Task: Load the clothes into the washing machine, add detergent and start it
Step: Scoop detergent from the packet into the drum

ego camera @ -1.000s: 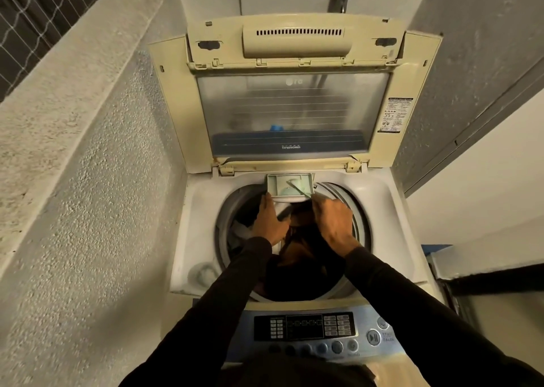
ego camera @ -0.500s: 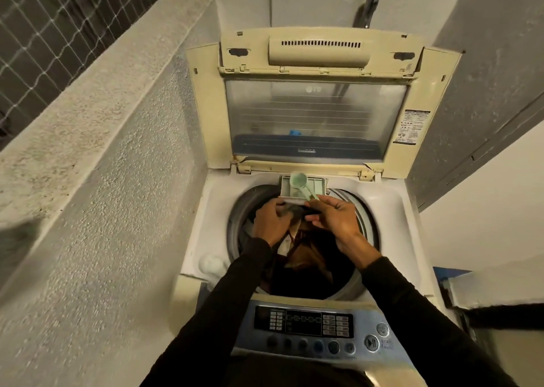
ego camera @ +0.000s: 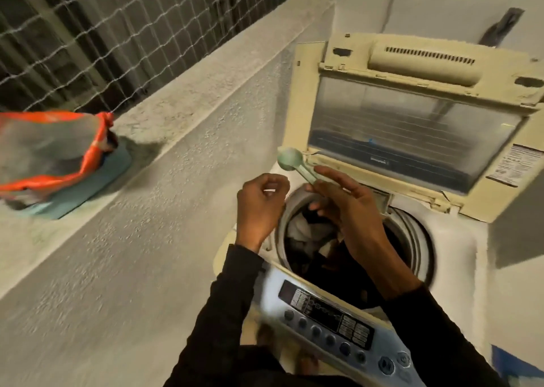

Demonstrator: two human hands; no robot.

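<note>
The top-loading washing machine (ego camera: 453, 257) stands with its cream lid (ego camera: 412, 121) raised. Dark and white clothes (ego camera: 312, 239) fill its drum. My right hand (ego camera: 344, 204) holds a pale green detergent scoop (ego camera: 291, 159) by its handle, above the drum's left rim. My left hand (ego camera: 259, 204) hovers beside it with fingers curled and holds nothing. An orange detergent bag (ego camera: 50, 154) sits on the ledge at the far left. The control panel (ego camera: 326, 319) lies below my arms.
A rough concrete ledge (ego camera: 164, 139) runs along the left, with wire mesh (ego camera: 117, 27) behind it. A blue cloth (ego camera: 88, 186) lies under the bag. The grey wall rises to the right of the machine.
My right hand has lifted the green scoop out of the dispenser tray and moved it left. My left hand has come up off the drum rim. My view has swung left, showing the orange bag.
</note>
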